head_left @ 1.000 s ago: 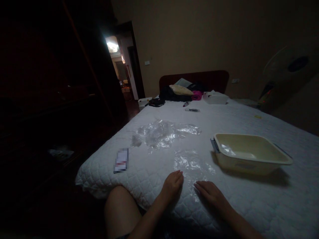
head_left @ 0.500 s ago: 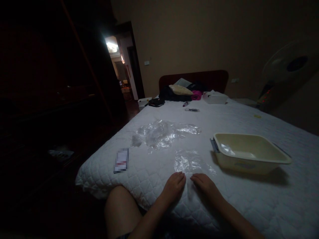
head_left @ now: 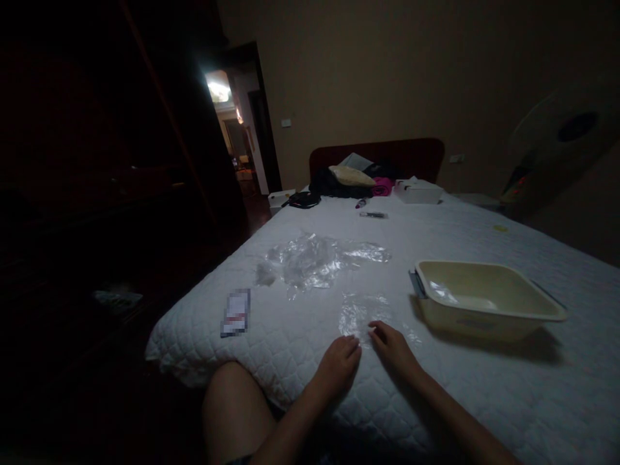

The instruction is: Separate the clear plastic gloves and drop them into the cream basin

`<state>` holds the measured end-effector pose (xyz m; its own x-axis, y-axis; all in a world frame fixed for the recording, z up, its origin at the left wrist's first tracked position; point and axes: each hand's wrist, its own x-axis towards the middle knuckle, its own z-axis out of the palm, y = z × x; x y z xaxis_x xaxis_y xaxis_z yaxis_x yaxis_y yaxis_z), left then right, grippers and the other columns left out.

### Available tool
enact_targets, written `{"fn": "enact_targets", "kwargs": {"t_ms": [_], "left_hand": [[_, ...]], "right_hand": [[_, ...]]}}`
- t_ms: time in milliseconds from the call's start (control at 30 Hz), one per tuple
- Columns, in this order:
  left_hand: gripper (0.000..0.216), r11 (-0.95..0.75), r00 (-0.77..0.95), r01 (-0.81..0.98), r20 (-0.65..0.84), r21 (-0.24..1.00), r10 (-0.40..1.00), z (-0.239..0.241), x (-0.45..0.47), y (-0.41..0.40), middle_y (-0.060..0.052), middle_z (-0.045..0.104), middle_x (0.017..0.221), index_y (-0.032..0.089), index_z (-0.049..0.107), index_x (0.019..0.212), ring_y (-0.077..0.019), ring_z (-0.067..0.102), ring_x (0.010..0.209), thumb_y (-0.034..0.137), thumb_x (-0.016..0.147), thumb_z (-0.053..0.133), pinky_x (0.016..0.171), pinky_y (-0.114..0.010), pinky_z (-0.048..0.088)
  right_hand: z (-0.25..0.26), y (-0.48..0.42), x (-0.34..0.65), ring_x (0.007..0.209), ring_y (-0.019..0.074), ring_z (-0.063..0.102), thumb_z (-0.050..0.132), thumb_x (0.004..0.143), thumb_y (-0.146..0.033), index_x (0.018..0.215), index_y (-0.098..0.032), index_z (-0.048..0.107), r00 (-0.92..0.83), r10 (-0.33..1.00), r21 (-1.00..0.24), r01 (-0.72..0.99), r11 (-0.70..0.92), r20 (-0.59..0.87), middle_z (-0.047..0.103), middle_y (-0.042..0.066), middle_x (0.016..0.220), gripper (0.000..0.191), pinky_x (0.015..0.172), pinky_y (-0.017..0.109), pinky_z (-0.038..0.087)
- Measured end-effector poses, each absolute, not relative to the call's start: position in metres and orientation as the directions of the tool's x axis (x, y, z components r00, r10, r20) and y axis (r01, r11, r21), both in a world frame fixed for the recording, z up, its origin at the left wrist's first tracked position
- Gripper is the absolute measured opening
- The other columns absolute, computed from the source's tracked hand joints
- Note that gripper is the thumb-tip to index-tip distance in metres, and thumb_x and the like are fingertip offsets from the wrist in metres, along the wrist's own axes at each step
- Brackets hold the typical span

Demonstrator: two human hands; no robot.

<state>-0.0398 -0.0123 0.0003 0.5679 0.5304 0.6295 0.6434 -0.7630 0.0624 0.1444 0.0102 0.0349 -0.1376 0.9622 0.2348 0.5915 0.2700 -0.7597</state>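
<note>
A flat clear plastic bag [head_left: 361, 313] lies on the white quilted mattress [head_left: 310, 361] in front of me. My left hand [head_left: 339, 365] rests palm down on the mattress just below the bag's near left corner, fingers loosely curled. My right hand [head_left: 393, 347] lies on the bag's near edge with the fingers bent and the tips pressed on the plastic. Farther back sits a crumpled heap of clear plastic bags [head_left: 314, 259]. A cream plastic basin [head_left: 484, 300] stands to the right of my hands.
A small printed card [head_left: 236, 312] lies near the mattress's left edge. At the headboard [head_left: 416, 152] end are pillows, dark clothes, a pink cloth [head_left: 382, 186] and a white box [head_left: 419, 190]. A fan [head_left: 566, 139] stands at the right. The left side is dark floor.
My right hand slid left and forward onto the bag's near edge and its fingers bent. My left hand stayed almost in place.
</note>
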Motion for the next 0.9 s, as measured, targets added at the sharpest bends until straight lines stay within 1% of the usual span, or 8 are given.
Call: {"fn": "enact_targets", "kwargs": {"t_ms": [100,200,367,467,533,667,767,900], "left_hand": [[0.024,-0.759,0.558,0.649,0.644,0.056,0.524,-0.001,-0.039,-0.012,-0.011,0.062,0.109,0.013,0.056,0.106,-0.0212,0.056,0.105,0.016,0.089,0.040,0.090,-0.039,0.047],[0.023,-0.753,0.544,0.656,0.657,0.055,0.522,-0.005,-0.038,-0.011,-0.010,0.062,0.108,0.014,0.057,0.105,-0.0205,0.056,0.104,0.016,0.089,0.040,0.090,-0.038,0.047],[0.025,-0.728,0.525,0.682,0.642,0.076,0.559,-0.004,-0.038,-0.012,-0.010,0.061,0.111,0.015,0.056,0.109,-0.0204,0.056,0.104,0.017,0.090,0.039,0.089,-0.038,0.047],[0.028,-0.729,0.547,0.681,0.619,0.061,0.563,-0.003,-0.038,-0.012,-0.010,0.060,0.116,0.014,0.053,0.113,-0.0204,0.055,0.107,0.015,0.089,0.039,0.091,-0.037,0.046],[0.028,-0.743,0.583,0.668,0.595,0.037,0.554,-0.005,-0.039,-0.012,-0.009,0.058,0.119,0.015,0.053,0.113,-0.0211,0.052,0.111,0.013,0.088,0.040,0.094,-0.039,0.044],[0.028,-0.729,0.588,0.684,0.565,0.035,0.579,-0.010,-0.040,-0.011,-0.007,0.059,0.119,0.017,0.053,0.113,-0.0202,0.048,0.116,0.014,0.086,0.045,0.100,-0.040,0.037],[0.032,-0.716,0.584,0.698,0.554,0.032,0.594,-0.013,-0.040,-0.010,-0.007,0.058,0.120,0.017,0.051,0.117,-0.0190,0.046,0.119,0.013,0.086,0.045,0.102,-0.040,0.035],[0.030,-0.723,0.589,0.690,0.569,0.014,0.573,-0.014,-0.041,-0.009,-0.007,0.056,0.124,0.018,0.052,0.115,-0.0212,0.043,0.123,0.013,0.087,0.043,0.102,-0.042,0.034]], "right_hand": [[0.036,0.014,0.144,0.067,0.0171,0.058,0.040,0.083,-0.033,0.100,-0.017,0.052,-0.142,0.965,-0.752,0.605,0.260,0.220,0.062,0.003,0.074,0.026,0.065,0.030,0.045],[0.035,0.016,0.144,0.071,0.0174,0.058,0.041,0.082,-0.030,0.098,-0.018,0.053,-0.147,0.958,-0.691,0.666,0.280,0.246,0.062,0.003,0.077,0.023,0.068,0.030,0.044],[0.034,0.017,0.143,0.083,0.0189,0.057,0.042,0.084,-0.024,0.096,-0.018,0.061,-0.237,0.902,-0.470,0.789,0.395,0.361,0.062,0.008,0.090,0.023,0.076,0.031,0.042],[0.035,0.017,0.142,0.080,0.0188,0.057,0.043,0.085,-0.022,0.090,-0.020,0.065,-0.310,0.883,-0.331,0.841,0.427,0.351,0.062,0.007,0.088,0.023,0.073,0.031,0.041],[0.035,0.018,0.141,0.076,0.0181,0.057,0.043,0.086,-0.022,0.084,-0.020,0.066,-0.325,0.886,-0.291,0.858,0.423,0.329,0.061,0.007,0.084,0.024,0.071,0.030,0.041],[0.035,0.021,0.141,0.077,0.0176,0.058,0.040,0.088,-0.025,0.083,-0.020,0.066,-0.320,0.899,-0.354,0.838,0.416,0.298,0.062,0.007,0.083,0.027,0.072,0.030,0.042],[0.035,0.022,0.145,0.081,0.0186,0.059,0.038,0.088,-0.027,0.091,-0.018,0.065,-0.293,0.909,-0.468,0.785,0.406,0.297,0.063,0.008,0.087,0.028,0.075,0.032,0.044],[0.039,0.023,0.161,0.089,0.0198,0.060,0.039,0.085,-0.027,0.100,-0.017,0.062,-0.214,0.908,-0.616,0.676,0.405,0.362,0.065,0.009,0.096,0.030,0.082,0.036,0.046]]}}
